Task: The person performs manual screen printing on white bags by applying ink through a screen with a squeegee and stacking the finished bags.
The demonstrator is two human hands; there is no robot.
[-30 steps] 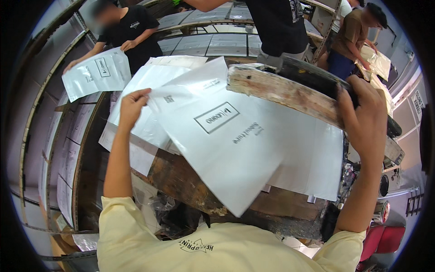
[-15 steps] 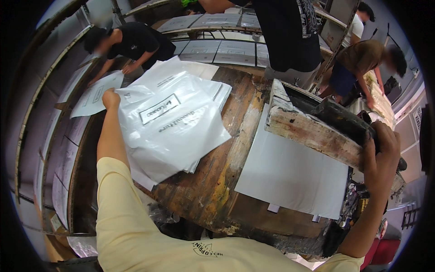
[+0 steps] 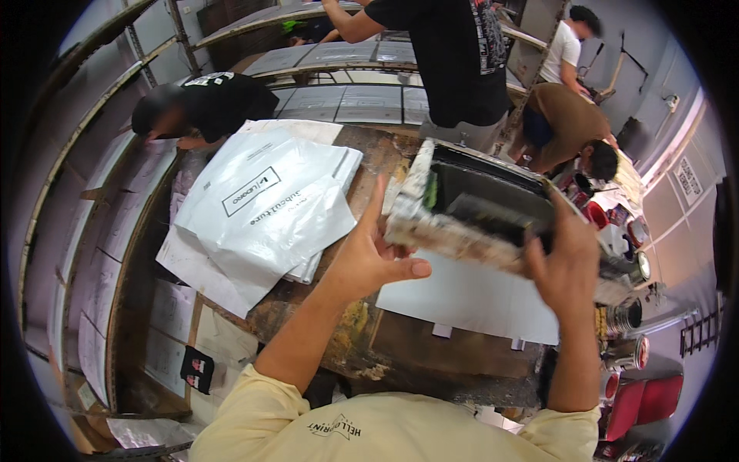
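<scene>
A paint-crusted screen printing frame point(image 3: 462, 242) is tilted above a white sheet point(image 3: 469, 300) on the wooden table. Dark ink coats the frame's inside, with a green patch at its left end. My right hand point(image 3: 568, 266) grips the frame's right end, its fingers reaching over the rim. At the left end, my left hand point(image 3: 369, 258) is beside the frame, thumb and forefinger spread wide; whether it touches the wood is unclear. To the left lies a loose pile of white printed plastic bags point(image 3: 300, 219), the top one creased.
Shelving racks point(image 3: 115, 308) holding printed white sheets stand along the left and back. A person in black point(image 3: 215, 108) bends at the left rack; another person in black point(image 3: 454, 61) stands across the table. Paint cans point(image 3: 627, 316) crowd the right side, near a stooping person in brown point(image 3: 566, 127).
My left hand has left the bag pile and moved right to the frame. The frame has shifted left and now shows its inside. At the left rack, a sheet is no longer held out.
</scene>
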